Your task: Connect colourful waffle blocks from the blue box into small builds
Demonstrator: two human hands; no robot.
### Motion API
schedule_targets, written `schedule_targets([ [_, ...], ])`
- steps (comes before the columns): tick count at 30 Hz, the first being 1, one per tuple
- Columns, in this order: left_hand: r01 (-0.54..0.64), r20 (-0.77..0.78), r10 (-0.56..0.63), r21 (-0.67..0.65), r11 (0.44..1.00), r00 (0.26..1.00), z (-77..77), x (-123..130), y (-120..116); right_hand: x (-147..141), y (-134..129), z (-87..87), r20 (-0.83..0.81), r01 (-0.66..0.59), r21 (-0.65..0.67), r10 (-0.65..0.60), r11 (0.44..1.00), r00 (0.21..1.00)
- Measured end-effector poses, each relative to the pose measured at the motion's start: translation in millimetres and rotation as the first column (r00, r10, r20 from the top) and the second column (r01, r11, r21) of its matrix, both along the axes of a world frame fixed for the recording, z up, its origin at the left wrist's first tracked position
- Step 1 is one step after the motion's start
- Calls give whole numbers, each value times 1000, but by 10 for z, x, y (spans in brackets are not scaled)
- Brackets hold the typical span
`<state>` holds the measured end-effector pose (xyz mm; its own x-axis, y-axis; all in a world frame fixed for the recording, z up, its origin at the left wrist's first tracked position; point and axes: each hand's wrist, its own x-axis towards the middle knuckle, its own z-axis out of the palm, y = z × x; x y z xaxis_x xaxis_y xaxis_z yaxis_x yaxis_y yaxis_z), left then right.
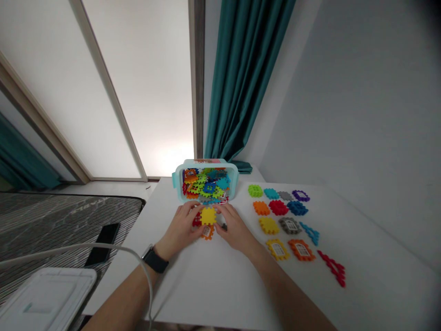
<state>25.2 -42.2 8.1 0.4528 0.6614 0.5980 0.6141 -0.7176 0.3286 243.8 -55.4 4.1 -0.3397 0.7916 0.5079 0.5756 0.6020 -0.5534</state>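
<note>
Just below frame centre, both hands share one yellow piece (pixel 208 216): left hand (pixel 184 224) pinching its left side, right hand (pixel 234 225) its right, fingertips drawn in to a narrow grip. Piece sits low over the white worktop (pixel 210 285), right in front of the bin (pixel 234 178). Tight spot: a red piece (pixel 196 219) is partly hidden by the left fingers, an orange window piece (pixel 207 232) shows just below the yellow one, and a dark grey piece (pixel 224 226) is by the right hand. Can't tell from this angle which of them are joined or merely touching. Main risk, likely: uneven push from the two sides, so yellow twists and its tabs bind or pop out; fingers over the edges would hide a bad fit. Second: knuckles are close to the bin's near side, so a sudden slip could knock it, and it's filled close to the rim, so loose pieces might spill. Third: right forearm runs close to the yellow window piece (pixel 277 249), at right of frame; an elbow swing outward could scatter the laid-out rows. Last: white cable (pixel 127 248) crosses the view over the left forearm, lower left, near the watch (pixel 155 260); contact unclear, but it could snag if that arm pulls back.
</note>
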Motion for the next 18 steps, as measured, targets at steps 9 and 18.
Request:
schedule_targets([
  [9,1,61,1,-35,999,998,-12,-41,26,26,-12,56,-9,-8,10,8,1000,1000],
  [18,92,155,-62,-192,977,986,3,-47,36,27,-25,110,39,-99,67,96,993,995],
])
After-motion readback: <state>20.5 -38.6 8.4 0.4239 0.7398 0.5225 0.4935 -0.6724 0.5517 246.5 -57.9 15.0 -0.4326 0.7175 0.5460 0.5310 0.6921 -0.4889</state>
